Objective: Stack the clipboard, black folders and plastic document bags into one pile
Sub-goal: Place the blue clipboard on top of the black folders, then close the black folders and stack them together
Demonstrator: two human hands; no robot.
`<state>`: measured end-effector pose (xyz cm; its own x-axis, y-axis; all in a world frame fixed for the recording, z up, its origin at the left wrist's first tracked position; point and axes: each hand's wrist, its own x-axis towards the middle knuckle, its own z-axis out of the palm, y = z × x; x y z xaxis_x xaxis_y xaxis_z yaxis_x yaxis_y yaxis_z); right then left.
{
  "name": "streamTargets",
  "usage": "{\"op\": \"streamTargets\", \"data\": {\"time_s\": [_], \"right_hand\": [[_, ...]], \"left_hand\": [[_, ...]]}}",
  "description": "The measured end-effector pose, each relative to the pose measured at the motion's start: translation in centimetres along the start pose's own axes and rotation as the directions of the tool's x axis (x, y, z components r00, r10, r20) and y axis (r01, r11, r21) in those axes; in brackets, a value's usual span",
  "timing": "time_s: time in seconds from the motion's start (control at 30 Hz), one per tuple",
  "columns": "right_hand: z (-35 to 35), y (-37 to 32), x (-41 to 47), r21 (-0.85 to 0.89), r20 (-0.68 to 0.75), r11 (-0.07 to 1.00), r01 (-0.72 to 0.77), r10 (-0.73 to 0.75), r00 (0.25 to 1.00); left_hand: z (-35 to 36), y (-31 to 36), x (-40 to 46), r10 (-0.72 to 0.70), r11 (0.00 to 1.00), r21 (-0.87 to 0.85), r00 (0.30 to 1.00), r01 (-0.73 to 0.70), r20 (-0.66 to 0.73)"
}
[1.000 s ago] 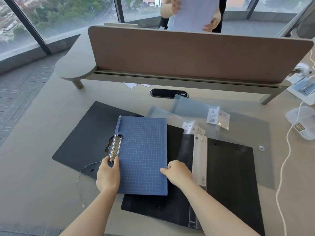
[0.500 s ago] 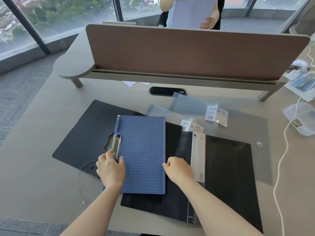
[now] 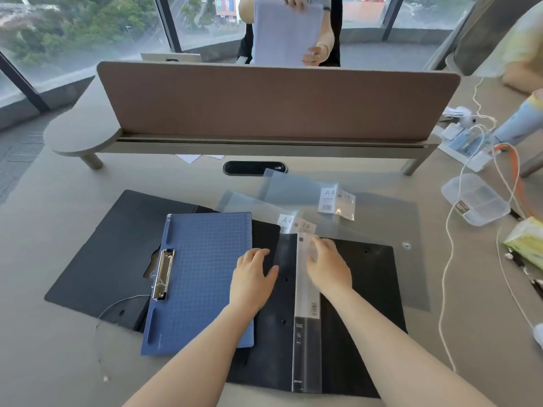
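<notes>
A blue gridded clipboard (image 3: pixel 202 277) with a metal clip lies flat across two black folders. One black folder (image 3: pixel 111 254) lies to its left, another black folder (image 3: pixel 367 289) lies opened out to its right with a clear spine strip. My left hand (image 3: pixel 252 277) rests palm down at the clipboard's right edge, fingers spread, holding nothing. My right hand (image 3: pixel 329 265) lies over the clear spine, fingers apart and blurred. Clear plastic document bags (image 3: pixel 296 192) with A4 labels lie behind the folders.
A brown desk divider (image 3: pixel 276 104) on a raised shelf bounds the far side. At right are a clear plastic box (image 3: pixel 476 204), white cables (image 3: pixel 449 259), a tissue pack (image 3: pixel 526 242) and pens. Across the divider a person holds paper sheets.
Both hands left the clipboard's sides and moved right. The left hand went from the clip to the clipboard's right edge; the right hand moved up onto the folder's clear spine.
</notes>
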<state>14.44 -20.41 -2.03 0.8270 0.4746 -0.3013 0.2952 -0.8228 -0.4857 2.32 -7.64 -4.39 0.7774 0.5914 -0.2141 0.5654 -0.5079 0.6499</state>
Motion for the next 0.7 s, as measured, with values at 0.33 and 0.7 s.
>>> {"op": "streamTargets", "data": {"time_s": [0.33,0.7], "right_hand": [[-1.2,2.8,3.4,-0.046,0.198,0.997,0.067,-0.057,0.979],[-0.9,2.7,5.1,-0.050,0.196,0.994,0.096,-0.084,0.977]], "left_hand": [[4.7,3.2,0.0,-0.027,0.985,0.172,0.978,-0.009,0.207],[5.9,2.9,-0.6,-0.050,0.977,0.215,0.983,0.011,0.178]]}}
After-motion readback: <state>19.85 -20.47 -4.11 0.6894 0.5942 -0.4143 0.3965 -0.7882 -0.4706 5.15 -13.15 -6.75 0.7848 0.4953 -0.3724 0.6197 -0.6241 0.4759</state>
